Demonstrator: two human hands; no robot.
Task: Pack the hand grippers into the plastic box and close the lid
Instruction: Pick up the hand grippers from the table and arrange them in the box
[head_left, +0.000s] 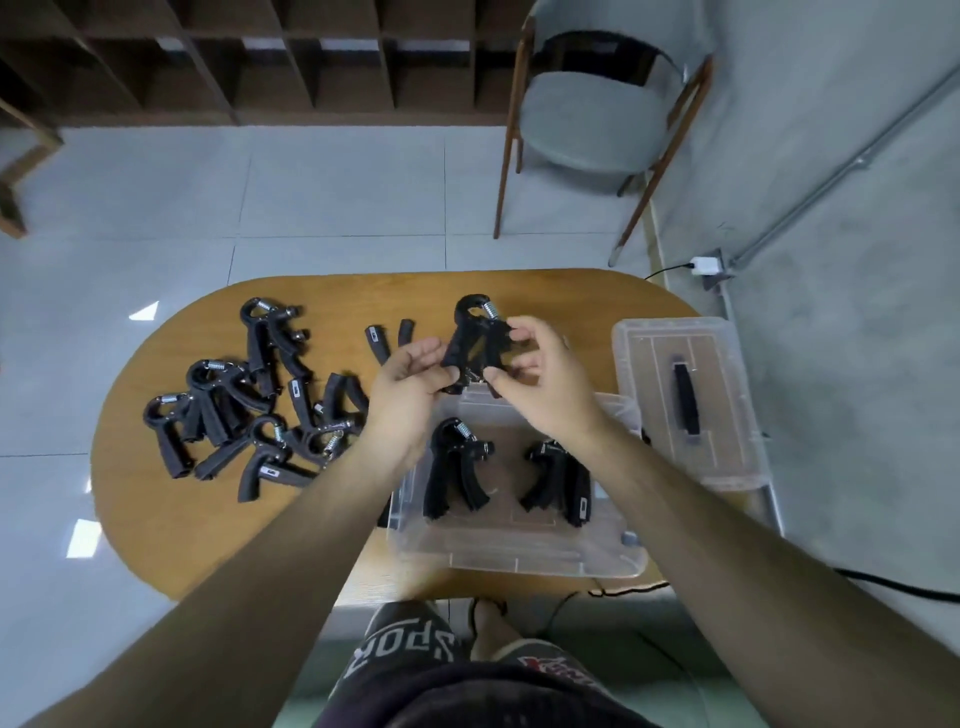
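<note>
The table (171, 519) is wood, smooth, with a soft satin sheen and fine grain. The grippers (249, 410) at 9 o'clock are matt black plastic with textured, rubbery-looking handles and bright coiled metal springs. The held gripper (475, 343) has the same matt black finish and a shiny spring at 12 o'clock. The box (519, 561) is clear, smooth plastic, slightly frosted. The lid (639, 343) at 3 o'clock is the same clear plastic with a matt black handle. The floor (208, 208) is glossy tile. The chair (587, 119) has a wood frame and grey cloth padding.
</note>
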